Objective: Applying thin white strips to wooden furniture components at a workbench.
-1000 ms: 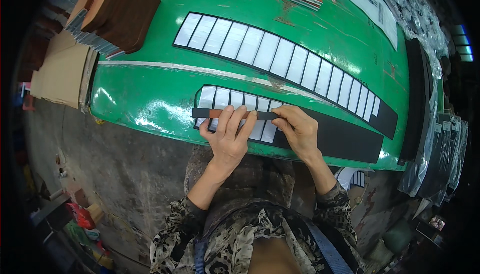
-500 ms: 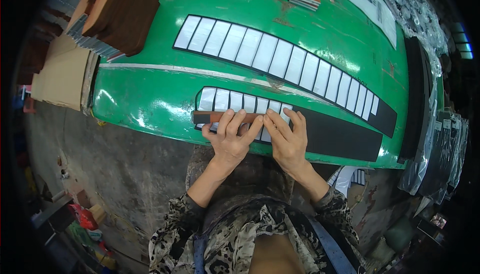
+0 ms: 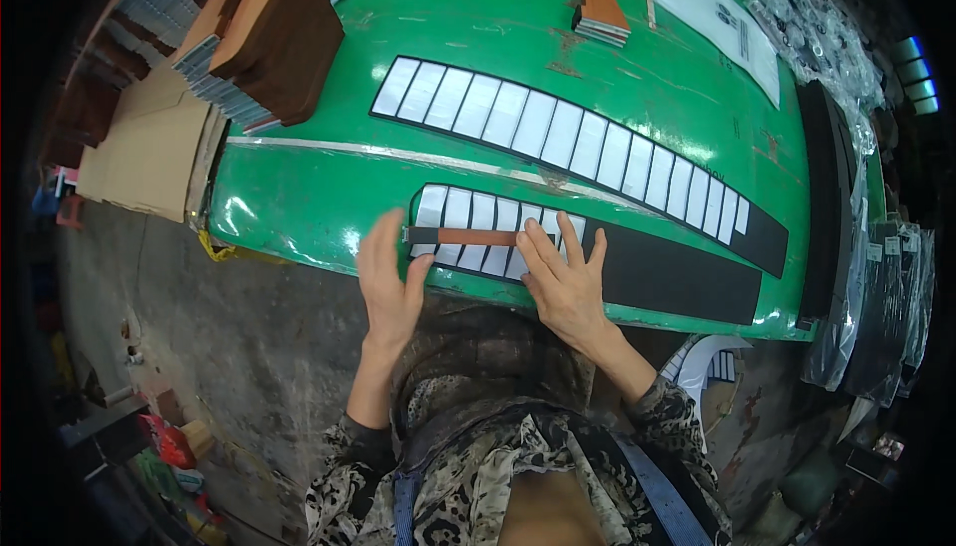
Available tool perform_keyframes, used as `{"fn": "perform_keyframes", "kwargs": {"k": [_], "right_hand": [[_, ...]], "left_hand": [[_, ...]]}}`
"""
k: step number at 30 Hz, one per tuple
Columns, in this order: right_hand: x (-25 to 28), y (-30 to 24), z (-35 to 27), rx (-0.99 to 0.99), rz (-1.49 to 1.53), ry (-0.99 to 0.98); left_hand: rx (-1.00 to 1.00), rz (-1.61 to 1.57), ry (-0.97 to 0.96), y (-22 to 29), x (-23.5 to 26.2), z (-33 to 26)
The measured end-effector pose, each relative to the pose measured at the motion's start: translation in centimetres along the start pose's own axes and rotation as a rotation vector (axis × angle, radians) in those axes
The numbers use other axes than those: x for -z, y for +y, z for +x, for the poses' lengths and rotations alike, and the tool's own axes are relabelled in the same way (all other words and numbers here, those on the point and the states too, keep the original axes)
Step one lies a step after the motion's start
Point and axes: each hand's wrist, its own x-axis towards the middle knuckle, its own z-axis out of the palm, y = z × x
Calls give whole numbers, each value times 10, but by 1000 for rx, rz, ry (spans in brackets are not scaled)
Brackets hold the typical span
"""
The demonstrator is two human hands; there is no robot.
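Note:
A narrow brown strip point(image 3: 478, 236) with a dark left end lies crosswise over the white rectangles of the nearer black panel point(image 3: 681, 272). My left hand point(image 3: 390, 282), slightly blurred, is at the strip's left end with its thumb apart from the fingers. I cannot tell whether it touches the strip. My right hand point(image 3: 568, 287) rests with spread fingers at the strip's right end, fingertips pressed on the strip and the white pieces. Behind it lies a second, curved black panel point(image 3: 765, 237) with a row of white rectangles.
The green tabletop point(image 3: 299, 188) carries a stack of brown boards point(image 3: 284, 43) at the far left, beside cardboard point(image 3: 149, 158). A smaller stack of brown pieces point(image 3: 600, 3) stands at the back. Plastic-wrapped dark panels point(image 3: 876, 297) hang by the right edge, near crumpled clear plastic point(image 3: 817, 28).
My left hand has let go of the strip's middle and moved left to its end, fingers opening. The right hand stays near the strip's right end, its fingers more spread.

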Motion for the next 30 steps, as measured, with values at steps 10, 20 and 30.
{"fn": "perform_keyframes", "kwargs": {"k": [10,20,30], "right_hand": [[5,7,3,-39,57,-28],[37,-9,23,-540,1142,143],[39,44,102,-676,1341,414]], "left_hand": [[31,-55,-138,-20,3,17],[800,-1081,-51,43,-27,20],[627,-1139,-339,70,-91,68]]}}
